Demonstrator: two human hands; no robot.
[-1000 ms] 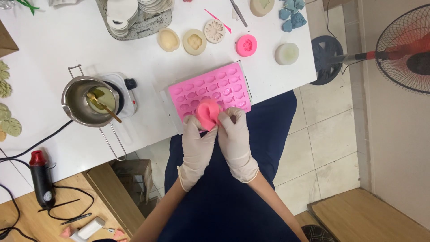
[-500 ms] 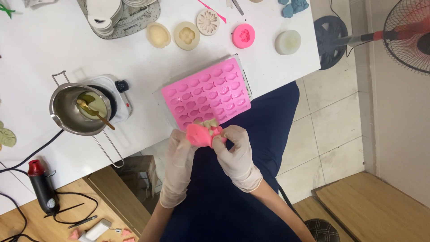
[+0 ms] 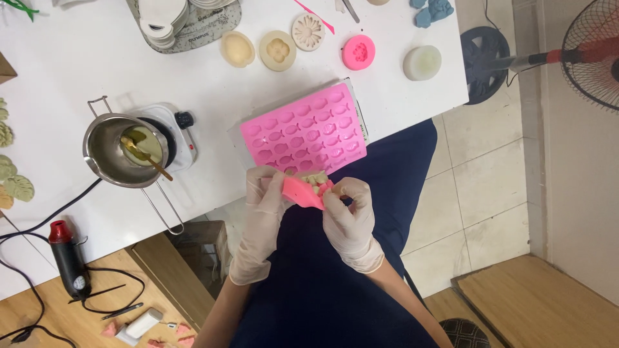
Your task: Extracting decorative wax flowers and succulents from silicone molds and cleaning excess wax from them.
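Both gloved hands meet just off the table's near edge, above the person's dark blue lap. The left hand (image 3: 265, 196) and the right hand (image 3: 348, 216) pinch a small pink mould (image 3: 303, 191) between their fingertips, bending it; a pale cast piece (image 3: 316, 178) shows at its upper rim. Both grips are closed on the mould, which hangs in the air, touching no surface.

Just beyond it, a large pink tray mould (image 3: 304, 134) with rows of small hollows lies tilted at the edge of the white table (image 3: 219, 84), its near corner close to the fingers. To the left a steel pot (image 3: 109, 154) sits on a small white hotplate (image 3: 177, 132), its long wire handle reaching past the table edge. Open tabletop lies between pot and tray.

Farther back stand round moulds in a row: cream ones (image 3: 277, 50), a pink one (image 3: 358, 51) and a whitish one (image 3: 422, 62).

To the right is tiled floor (image 3: 483, 187), with a standing fan (image 3: 590, 51). Lower left, a heat gun (image 3: 68, 258) and cables lie on a wooden surface.
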